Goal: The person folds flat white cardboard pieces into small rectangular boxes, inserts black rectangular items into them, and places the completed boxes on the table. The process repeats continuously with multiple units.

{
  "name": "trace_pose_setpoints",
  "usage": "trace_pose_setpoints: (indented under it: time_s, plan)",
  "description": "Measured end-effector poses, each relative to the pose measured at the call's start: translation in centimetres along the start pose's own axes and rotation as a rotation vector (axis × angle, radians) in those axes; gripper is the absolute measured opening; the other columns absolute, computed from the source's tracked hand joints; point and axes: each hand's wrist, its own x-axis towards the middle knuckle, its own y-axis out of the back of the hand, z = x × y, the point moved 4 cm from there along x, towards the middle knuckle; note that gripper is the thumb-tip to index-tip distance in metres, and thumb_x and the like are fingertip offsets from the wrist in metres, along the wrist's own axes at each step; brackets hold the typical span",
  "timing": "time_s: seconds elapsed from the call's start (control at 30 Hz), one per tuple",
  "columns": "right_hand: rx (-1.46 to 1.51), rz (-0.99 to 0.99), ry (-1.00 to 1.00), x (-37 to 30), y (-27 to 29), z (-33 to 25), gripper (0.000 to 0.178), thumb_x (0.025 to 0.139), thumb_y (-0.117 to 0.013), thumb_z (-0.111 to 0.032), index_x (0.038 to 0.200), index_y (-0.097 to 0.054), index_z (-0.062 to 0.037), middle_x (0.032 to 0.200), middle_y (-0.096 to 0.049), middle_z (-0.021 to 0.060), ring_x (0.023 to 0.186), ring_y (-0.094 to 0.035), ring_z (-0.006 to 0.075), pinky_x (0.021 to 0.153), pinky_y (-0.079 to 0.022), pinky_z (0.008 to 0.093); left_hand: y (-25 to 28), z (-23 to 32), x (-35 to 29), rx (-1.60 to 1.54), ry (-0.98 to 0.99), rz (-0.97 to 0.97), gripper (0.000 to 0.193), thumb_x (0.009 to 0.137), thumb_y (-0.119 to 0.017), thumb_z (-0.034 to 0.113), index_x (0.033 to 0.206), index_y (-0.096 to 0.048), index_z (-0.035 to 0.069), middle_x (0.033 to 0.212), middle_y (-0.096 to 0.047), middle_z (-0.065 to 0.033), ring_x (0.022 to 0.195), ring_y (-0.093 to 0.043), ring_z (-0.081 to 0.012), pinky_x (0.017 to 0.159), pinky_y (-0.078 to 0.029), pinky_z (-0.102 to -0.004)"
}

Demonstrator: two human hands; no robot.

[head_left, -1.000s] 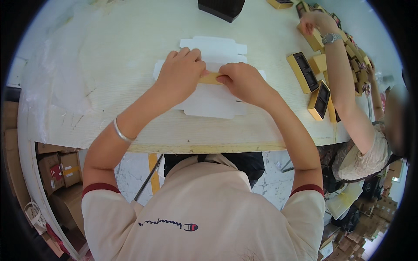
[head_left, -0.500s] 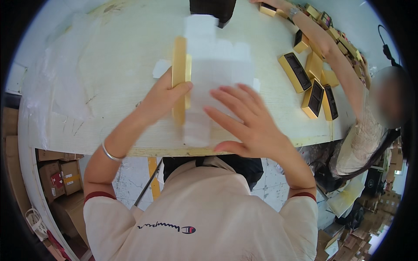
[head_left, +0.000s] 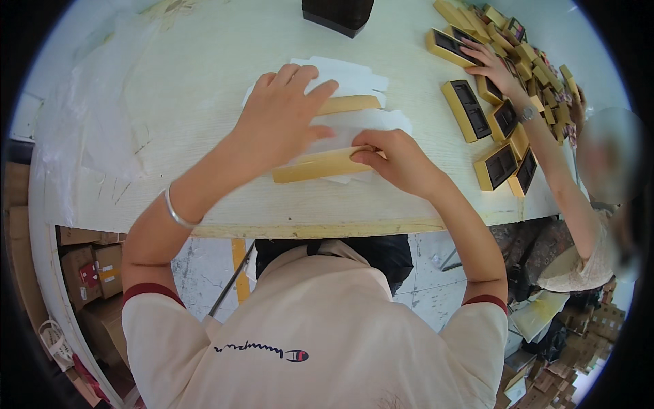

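Note:
In front of me a flat carton blank (head_left: 315,165), white inside with gold strips folded up, lies on the table. My right hand (head_left: 403,162) pinches the right end of its near gold strip between thumb and fingers. Above the blank's left part my left hand (head_left: 283,116) has its fingers spread and grips nothing. It hides part of the white card and of the far gold strip (head_left: 351,104). More white card (head_left: 344,71) shows beyond that strip; whether it is a separate sheet I cannot tell.
A black box (head_left: 337,17) stands at the far edge. To the right, gold boxes with black inserts (head_left: 466,110) lie beside a heap of gold cartons (head_left: 538,65); a co-worker's hand (head_left: 494,68) touches one. Clear plastic film (head_left: 88,129) lies at the left.
The gold-and-white blank has turned from upright to crosswise and come down flat. My left hand has let go of its gold strip; my right hand has taken the near one. The co-worker's arm has shifted.

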Motion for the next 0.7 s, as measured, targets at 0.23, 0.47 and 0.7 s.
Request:
trace_pose_setpoints:
  time_s: [0.23,0.47,0.7]
  plan:
    - [0.128,-0.242,-0.266,2.5,0.1,0.1,0.020,0.083,-0.068,-0.008,0.098,-0.056,-0.0025,0.065,-0.045,0.0029,0.060,-0.038,0.0108,0.056,-0.037,0.0263,-1.3,2.4,-5.0,-0.162,-0.107,-0.187,0.039,0.071,-0.075,0.021,0.101,-0.058,0.004,0.099,-0.056,-0.0069,0.090,-0.054,-0.0239,0.075,-0.047,-0.0352]
    - [-0.577,0.228,0.396,-0.6,-0.5,-3.8,0.025,0.075,-0.071,-0.017,0.093,-0.057,-0.0054,0.098,-0.053,0.0095,0.091,-0.053,0.0259,0.072,-0.043,0.0371,-1.6,0.9,-4.4,-0.303,-0.131,-0.186,0.018,0.077,-0.069,0.014,0.090,-0.061,0.004,0.090,-0.057,-0.0051,0.085,-0.056,-0.0239,0.070,-0.049,-0.0345]
    - [-0.491,0.012,0.245,1.9,-2.2,-2.0,0.004,0.081,-0.057,-0.005,0.083,-0.059,-0.0021,0.082,-0.056,0.0119,0.080,-0.057,0.0298,0.069,-0.046,0.0401,-3.7,-0.4,-3.3,-0.318,0.015,-0.235,0.005,0.083,-0.059,0.008,0.085,-0.062,0.004,0.085,-0.057,-0.0082,0.083,-0.057,-0.0280,0.068,-0.047,-0.0374]
